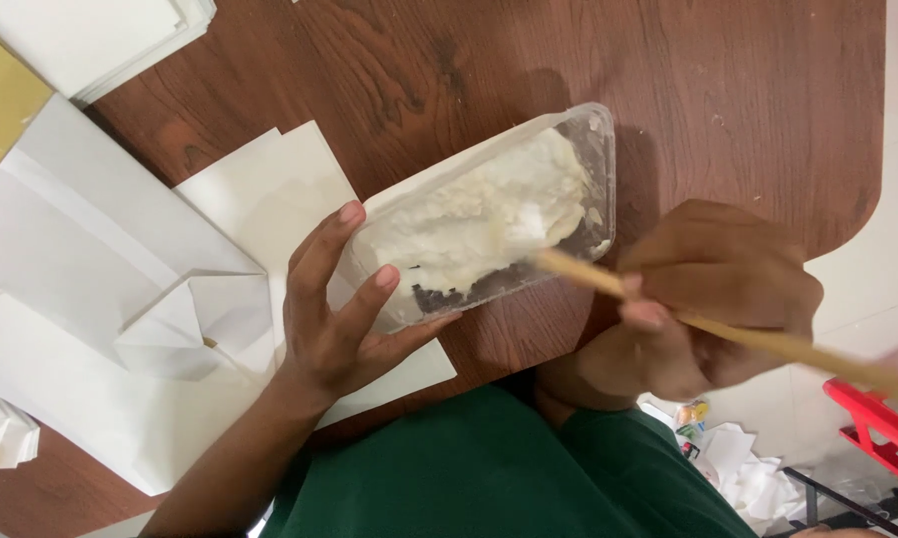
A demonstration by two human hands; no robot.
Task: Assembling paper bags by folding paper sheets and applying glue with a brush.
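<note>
A clear plastic tub [489, 214], rectangular and packed with lumpy white paste, lies slantwise on a dark, grained wooden table [728, 90]. The left hand [339, 309] grips the tub's near end, fingers curled over its rim. The right hand [703, 299], blurred, is clenched around a pale wooden stick [728, 329] whose tip is sunk in the paste. Creased white paper sheets [120, 259] spread left of the tub; a red plastic rack [888, 413] stands on the pale floor to its right.

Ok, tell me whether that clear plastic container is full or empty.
Mostly full: white paste fills the clear container, with a dark patch bare near the left hand.
</note>
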